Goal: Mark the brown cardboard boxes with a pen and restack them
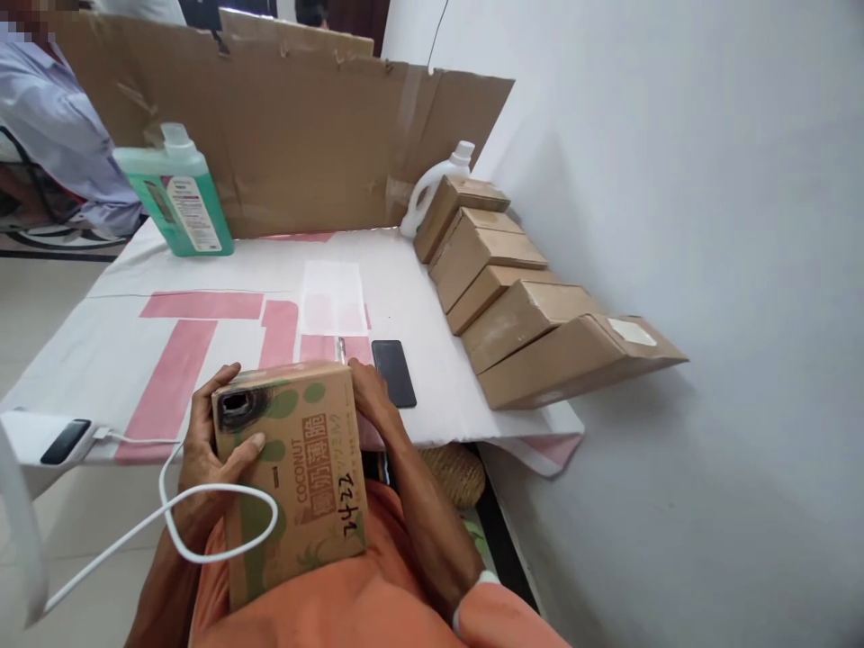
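A cardboard box (297,486) printed with green spots and "COCONUT" is propped against my orange clothing at the table's front edge. It has a dark-rimmed hole in its upper left corner and "2422" handwritten on it. My left hand (212,450) is closed around its left side, thumb on the front. My right hand (370,389) is at the upper right edge, curled behind the box, its fingertips hidden. A slim, pen-like thing (342,349) shows just above the box beside that hand; whether the fingers grip it is unclear. A black phone (394,373) lies right of the hand.
Several cardboard boxes (546,360) line the table's right side by the wall. A green liquid bottle (185,202), a white jug (436,184) and a cardboard screen (303,135) stand behind. A white cable (222,488) loops before my left arm. A person (58,135) sits beyond, left.
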`<control>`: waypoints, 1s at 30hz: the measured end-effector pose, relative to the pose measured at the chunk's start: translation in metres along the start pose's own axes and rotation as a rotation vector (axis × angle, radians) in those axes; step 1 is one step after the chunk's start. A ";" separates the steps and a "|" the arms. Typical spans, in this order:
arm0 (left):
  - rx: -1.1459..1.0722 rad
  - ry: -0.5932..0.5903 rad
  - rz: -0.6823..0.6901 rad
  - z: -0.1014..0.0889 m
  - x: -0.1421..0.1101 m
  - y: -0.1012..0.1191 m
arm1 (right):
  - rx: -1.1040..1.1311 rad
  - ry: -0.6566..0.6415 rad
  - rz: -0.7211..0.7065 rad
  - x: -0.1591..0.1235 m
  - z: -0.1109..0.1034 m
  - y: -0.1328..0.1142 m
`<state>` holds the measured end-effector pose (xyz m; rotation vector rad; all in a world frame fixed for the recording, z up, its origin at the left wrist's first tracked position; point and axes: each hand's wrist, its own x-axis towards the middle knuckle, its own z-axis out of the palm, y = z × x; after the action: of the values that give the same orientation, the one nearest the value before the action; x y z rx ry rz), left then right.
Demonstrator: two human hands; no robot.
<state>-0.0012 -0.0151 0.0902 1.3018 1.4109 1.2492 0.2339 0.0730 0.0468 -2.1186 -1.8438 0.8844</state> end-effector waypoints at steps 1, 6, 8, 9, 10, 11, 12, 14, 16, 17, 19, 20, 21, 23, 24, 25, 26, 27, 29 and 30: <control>0.013 0.005 0.013 0.000 0.000 0.001 | -0.022 -0.010 0.011 -0.001 0.005 -0.002; 0.036 -0.011 0.044 -0.002 0.003 0.005 | -0.064 -0.027 0.059 -0.004 0.010 -0.005; 0.019 -0.029 0.039 -0.004 0.000 0.006 | -0.061 -0.011 0.073 -0.009 0.006 -0.002; 0.013 -0.032 0.053 -0.005 -0.001 0.007 | -0.060 0.009 0.084 -0.013 0.003 0.002; 0.007 -0.029 0.078 -0.006 -0.003 0.007 | -0.065 0.040 0.100 -0.017 0.000 0.006; 0.000 -0.025 0.113 -0.007 -0.005 0.006 | -0.072 0.088 0.127 -0.021 -0.002 0.013; -0.005 -0.025 0.148 -0.007 -0.006 0.006 | -0.069 0.149 0.173 -0.024 -0.004 0.020; -0.018 -0.050 0.194 -0.004 -0.006 0.004 | -0.030 0.267 0.292 -0.028 -0.007 0.036; -0.042 -0.103 0.190 0.002 -0.001 0.000 | 0.040 0.324 0.389 -0.026 -0.008 0.052; -0.059 -0.132 0.170 0.006 0.003 -0.003 | 0.077 0.327 0.413 -0.023 -0.009 0.058; -0.095 -0.186 0.100 0.012 0.012 -0.010 | 0.141 0.320 0.422 -0.015 -0.010 0.068; -0.111 -0.204 0.067 0.014 0.017 -0.014 | 0.182 0.322 0.421 -0.011 -0.010 0.072; -0.124 -0.213 0.043 0.015 0.022 -0.018 | 0.229 0.324 0.416 -0.007 -0.011 0.075; -0.136 -0.215 0.015 0.016 0.028 -0.026 | 0.338 0.317 0.373 -0.004 -0.011 0.081; -0.139 -0.214 0.012 0.016 0.029 -0.029 | 0.399 0.308 0.338 -0.004 -0.010 0.083; -0.140 -0.212 0.017 0.015 0.030 -0.032 | 0.462 0.295 0.299 -0.007 -0.009 0.085; -0.141 -0.214 0.024 0.015 0.030 -0.034 | 0.522 0.278 0.261 -0.011 -0.007 0.086; -0.143 -0.219 0.030 0.015 0.029 -0.035 | 0.569 0.256 0.228 -0.018 -0.006 0.086; -0.152 -0.230 0.048 0.015 0.028 -0.036 | 0.728 0.235 0.174 -0.036 -0.006 0.084; -0.159 -0.237 0.048 0.015 0.027 -0.036 | 0.850 0.237 0.150 -0.047 -0.007 0.081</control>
<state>0.0041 0.0147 0.0539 1.3321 1.0972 1.1702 0.3032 0.0140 0.0253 -1.7059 -0.9361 1.1236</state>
